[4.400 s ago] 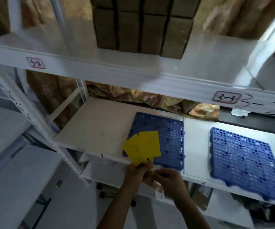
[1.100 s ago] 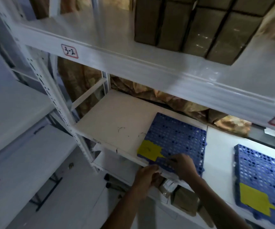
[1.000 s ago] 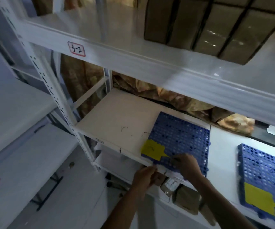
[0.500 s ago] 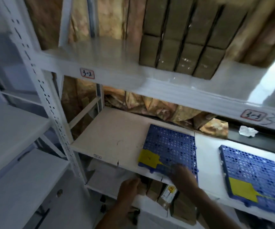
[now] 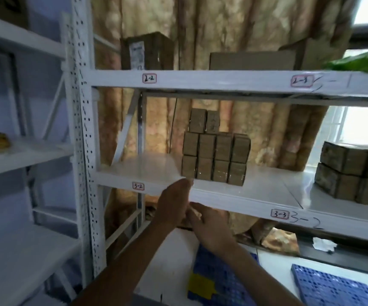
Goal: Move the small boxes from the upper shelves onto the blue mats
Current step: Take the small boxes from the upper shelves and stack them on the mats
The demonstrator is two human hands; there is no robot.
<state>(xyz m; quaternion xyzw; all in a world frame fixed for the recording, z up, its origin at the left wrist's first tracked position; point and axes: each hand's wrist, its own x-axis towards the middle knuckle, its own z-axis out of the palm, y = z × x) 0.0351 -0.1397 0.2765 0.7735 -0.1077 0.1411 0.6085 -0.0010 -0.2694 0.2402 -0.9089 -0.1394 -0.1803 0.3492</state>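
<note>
Red-bordered tags on the white shelf beams: upper beam [image 5: 222, 78] carries "2-2" [image 5: 149, 78] and "2-3" [image 5: 301, 81]; lower beam [image 5: 233, 200] carries "3-2" [image 5: 138, 186] and "3-3" [image 5: 279, 214], with handwritten "3-2" [image 5: 305, 221] just beside it.

Both forearms are bare, with no sleeves in view. The left hand [image 5: 174, 203] and the right hand [image 5: 211, 226] wear no gloves, and no rings or watch can be seen.

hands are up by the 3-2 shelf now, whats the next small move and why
Probably reach the left hand up and right to a box at the near edge of the small brown stack. Both hands look empty, the right hand just below the shelf edge, and the blue mat with its yellow card holds no box in view.
</note>
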